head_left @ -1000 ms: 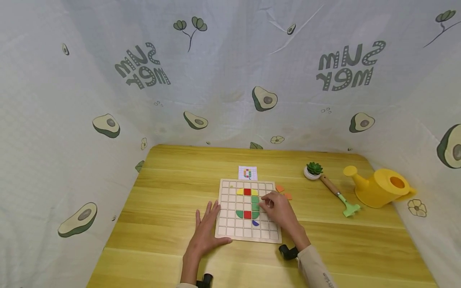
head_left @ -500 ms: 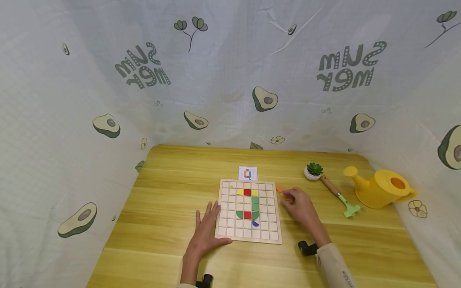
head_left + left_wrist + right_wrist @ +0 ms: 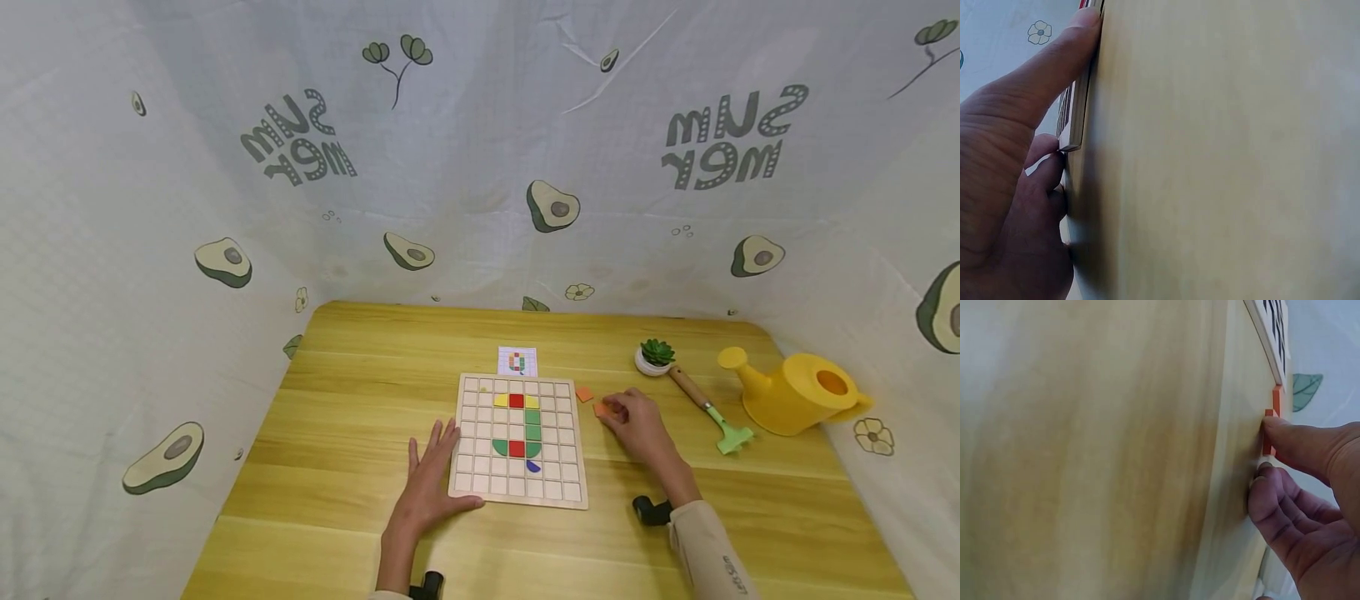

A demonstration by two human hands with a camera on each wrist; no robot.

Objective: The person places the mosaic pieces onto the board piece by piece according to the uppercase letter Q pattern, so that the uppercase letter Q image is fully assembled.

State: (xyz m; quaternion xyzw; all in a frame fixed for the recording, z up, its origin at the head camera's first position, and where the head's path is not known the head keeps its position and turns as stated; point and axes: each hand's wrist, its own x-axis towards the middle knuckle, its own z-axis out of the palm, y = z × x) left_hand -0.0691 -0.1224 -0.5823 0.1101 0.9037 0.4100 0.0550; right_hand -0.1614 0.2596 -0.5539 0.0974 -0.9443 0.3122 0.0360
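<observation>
A wooden grid board (image 3: 472,483) lies on the table, holding red, yellow, green and blue tiles. My left hand (image 3: 429,492) rests at its left side with fingers spread, the thumb along the front edge; in the left wrist view the thumb touches the board's edge (image 3: 1076,128). Right of the board, my right hand (image 3: 639,427) pinches an orange tile (image 3: 602,410) on the tabletop. The right wrist view has the thumb on this orange tile (image 3: 1267,445), fingertips close by its other end. A second orange tile (image 3: 584,394) lies beside the board's right edge.
Behind the board lies a pattern card (image 3: 517,361). Farther right stand a small potted succulent (image 3: 656,354) and a yellow watering can (image 3: 787,398), with a green hand rake (image 3: 726,429) between them. A patterned curtain (image 3: 480,167) encloses the wooden table (image 3: 337,400).
My right hand has moved from above the board's green tiles rightward to the orange tile beside the board. The left hand has stayed in place.
</observation>
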